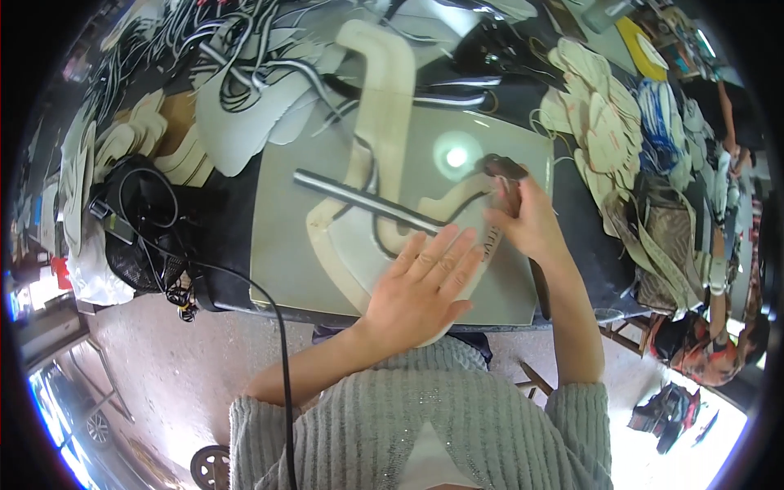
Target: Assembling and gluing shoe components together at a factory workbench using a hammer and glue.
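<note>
Left hand (420, 286): flat over the pale piece (327, 237), frame centre, gripping nothing.
Right hand (531, 220): grasps a dark-headed tool (505, 167), right of centre.
Striped strip (367, 200): partly follows curved edge, it seems; straight end, left of centre, looks not yet attached.

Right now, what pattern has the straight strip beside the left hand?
Strip: dark with pale lengthwise stripe; head view.
</note>
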`<state>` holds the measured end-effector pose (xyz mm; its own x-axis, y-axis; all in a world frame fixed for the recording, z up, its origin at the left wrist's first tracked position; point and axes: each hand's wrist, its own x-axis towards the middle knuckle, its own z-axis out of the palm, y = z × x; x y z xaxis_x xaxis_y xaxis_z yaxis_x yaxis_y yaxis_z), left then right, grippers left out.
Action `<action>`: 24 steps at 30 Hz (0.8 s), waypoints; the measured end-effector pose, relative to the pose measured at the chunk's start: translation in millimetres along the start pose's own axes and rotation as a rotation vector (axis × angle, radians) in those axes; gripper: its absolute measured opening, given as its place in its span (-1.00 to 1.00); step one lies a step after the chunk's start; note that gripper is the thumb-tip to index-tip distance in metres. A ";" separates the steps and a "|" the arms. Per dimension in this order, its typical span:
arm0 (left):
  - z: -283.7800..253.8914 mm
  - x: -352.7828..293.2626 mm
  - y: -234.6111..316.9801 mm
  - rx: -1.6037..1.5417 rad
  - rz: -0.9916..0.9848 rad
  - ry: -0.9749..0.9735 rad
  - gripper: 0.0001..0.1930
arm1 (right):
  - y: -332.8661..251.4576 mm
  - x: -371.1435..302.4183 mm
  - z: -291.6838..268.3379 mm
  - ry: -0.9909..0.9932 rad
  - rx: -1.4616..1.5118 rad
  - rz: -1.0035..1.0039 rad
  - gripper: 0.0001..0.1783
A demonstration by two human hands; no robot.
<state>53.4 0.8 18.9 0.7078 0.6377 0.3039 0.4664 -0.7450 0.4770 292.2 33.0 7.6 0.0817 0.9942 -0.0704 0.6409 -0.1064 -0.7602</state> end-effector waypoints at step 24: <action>-12.0 59.4 -23.5 0.018 -0.247 -0.187 -0.60 | -30.1 -50.9 -23.5 -0.273 -0.508 -0.142 -0.67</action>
<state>78.1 58.6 35.6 0.6565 0.7540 0.0223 0.6448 -0.5762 0.5023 286.7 -14.8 49.2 -0.1877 0.9604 -0.2059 0.9218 0.0999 -0.3745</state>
